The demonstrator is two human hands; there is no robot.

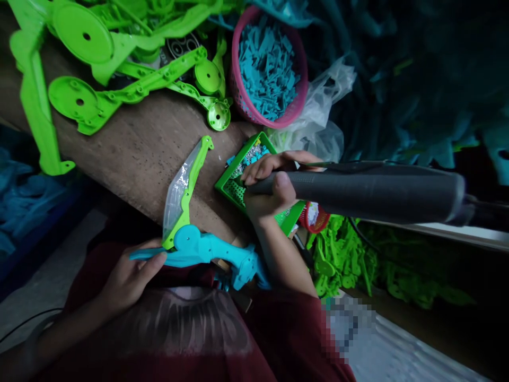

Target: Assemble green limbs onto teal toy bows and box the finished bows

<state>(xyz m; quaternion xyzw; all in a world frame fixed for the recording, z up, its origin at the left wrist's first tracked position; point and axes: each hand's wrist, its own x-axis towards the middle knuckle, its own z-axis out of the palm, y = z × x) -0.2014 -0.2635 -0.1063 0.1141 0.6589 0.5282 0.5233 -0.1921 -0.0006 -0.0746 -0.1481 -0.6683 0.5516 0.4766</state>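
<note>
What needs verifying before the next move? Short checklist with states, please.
1. Left hand secure on blue part: ok, fingers and thumb pinch one end.
2. Right hand on dark tool: ok, wrapped around its narrower end.
3. Tool at the blue part: not ok, it is apart from it, over the green basket.
4. Tool tip clear of fingers: cannot tell, the hand hides it.
5. Green strip fastened to blue part: cannot tell, they meet but the joint is unclear.
</note>
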